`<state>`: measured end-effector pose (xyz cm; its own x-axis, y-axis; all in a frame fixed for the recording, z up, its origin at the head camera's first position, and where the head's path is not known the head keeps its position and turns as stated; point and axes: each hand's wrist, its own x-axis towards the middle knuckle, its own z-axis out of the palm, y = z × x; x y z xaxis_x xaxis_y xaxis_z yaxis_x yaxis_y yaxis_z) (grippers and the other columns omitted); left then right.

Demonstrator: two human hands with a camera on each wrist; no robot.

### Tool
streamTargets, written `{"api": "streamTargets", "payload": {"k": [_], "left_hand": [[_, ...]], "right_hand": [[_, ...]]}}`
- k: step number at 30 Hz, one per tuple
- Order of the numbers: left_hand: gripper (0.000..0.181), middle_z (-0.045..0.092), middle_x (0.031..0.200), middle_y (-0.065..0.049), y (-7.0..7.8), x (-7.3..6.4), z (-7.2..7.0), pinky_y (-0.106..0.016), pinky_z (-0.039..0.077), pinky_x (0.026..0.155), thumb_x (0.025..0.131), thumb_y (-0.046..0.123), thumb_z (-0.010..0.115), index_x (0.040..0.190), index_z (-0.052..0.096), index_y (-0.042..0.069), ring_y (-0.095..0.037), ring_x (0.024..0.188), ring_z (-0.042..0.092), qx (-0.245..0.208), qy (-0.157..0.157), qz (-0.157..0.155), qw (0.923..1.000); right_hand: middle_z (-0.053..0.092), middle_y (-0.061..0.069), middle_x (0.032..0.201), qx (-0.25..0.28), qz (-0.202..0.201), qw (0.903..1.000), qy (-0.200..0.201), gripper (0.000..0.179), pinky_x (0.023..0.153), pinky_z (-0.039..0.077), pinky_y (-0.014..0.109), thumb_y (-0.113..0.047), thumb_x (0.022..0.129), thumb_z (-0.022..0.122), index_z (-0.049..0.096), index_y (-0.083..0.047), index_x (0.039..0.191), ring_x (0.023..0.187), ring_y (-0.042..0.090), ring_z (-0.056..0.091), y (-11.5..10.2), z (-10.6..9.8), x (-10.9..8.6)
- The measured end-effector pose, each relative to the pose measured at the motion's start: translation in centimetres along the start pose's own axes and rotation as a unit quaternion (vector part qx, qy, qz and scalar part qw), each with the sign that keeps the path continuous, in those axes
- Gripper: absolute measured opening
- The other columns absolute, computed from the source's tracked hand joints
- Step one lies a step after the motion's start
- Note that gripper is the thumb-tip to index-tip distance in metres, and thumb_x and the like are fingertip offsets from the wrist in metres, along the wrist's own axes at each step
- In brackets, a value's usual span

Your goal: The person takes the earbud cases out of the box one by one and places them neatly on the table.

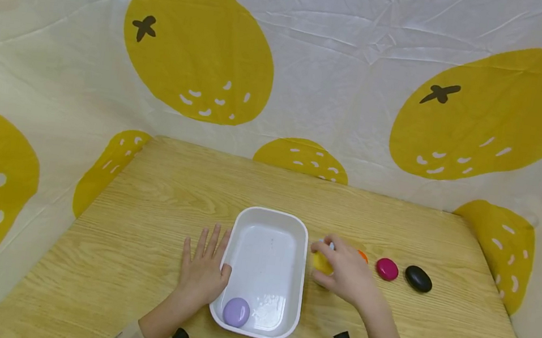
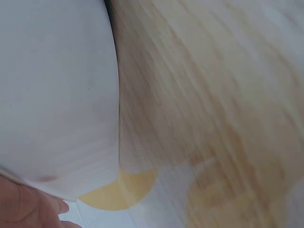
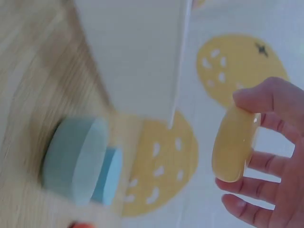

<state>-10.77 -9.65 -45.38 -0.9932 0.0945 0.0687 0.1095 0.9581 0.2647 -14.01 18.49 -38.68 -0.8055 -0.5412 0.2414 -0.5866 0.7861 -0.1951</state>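
My right hand (image 1: 347, 273) pinches a smooth yellow pebble-shaped piece (image 3: 235, 145) between thumb and fingers, just right of the white tray (image 1: 266, 260). In the right wrist view the piece is held up above the table. A pale green thick disc (image 3: 76, 159) and a light blue disc (image 3: 111, 175) are below it, mostly covered by the hand in the head view. With fingers spread straight, my left hand (image 1: 202, 277) lies along the tray's left side, its thumb at the rim. Inside the tray, a lavender rounded piece (image 1: 236, 312) sits in the near left corner.
Right of my right hand, an orange piece (image 1: 363, 255), a magenta piece (image 1: 387, 269) and a black oval piece (image 1: 418, 278) lie in a row on the wooden table (image 1: 187, 181). A white cloth with yellow fruit prints (image 1: 199, 48) hangs behind and beside the table.
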Motion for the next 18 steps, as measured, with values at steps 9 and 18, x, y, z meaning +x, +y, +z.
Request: {"api": "streamTargets", "payload": {"k": [9,18], "left_hand": [[0.063,0.019,0.151,-0.014,0.0,0.0,0.0,-0.061,0.004,0.105,0.087,0.026,0.045,0.145,0.025,0.011,-0.037,0.137,0.013,0.002,-0.001,0.001,1.0],[0.064,0.019,0.151,-0.014,0.1,0.0,-0.1,-0.06,0.003,0.106,0.087,0.026,0.045,0.145,0.025,0.011,-0.036,0.137,0.012,-0.005,-0.006,-0.004,1.0]], "right_hand": [[0.052,0.01,0.094,0.002,0.12,0.9927,-0.011,0.032,0.059,0.047,0.034,-0.015,0.07,0.072,0.061,-0.013,0.1,0.076,0.022,0.05,4.1,-0.2,-3.0],[0.05,0.017,0.103,0.031,0.189,0.9772,-0.091,0.03,0.051,0.042,0.031,-0.016,0.073,0.068,0.059,-0.011,0.102,0.073,0.023,0.047,6.6,1.5,-4.7]]}}
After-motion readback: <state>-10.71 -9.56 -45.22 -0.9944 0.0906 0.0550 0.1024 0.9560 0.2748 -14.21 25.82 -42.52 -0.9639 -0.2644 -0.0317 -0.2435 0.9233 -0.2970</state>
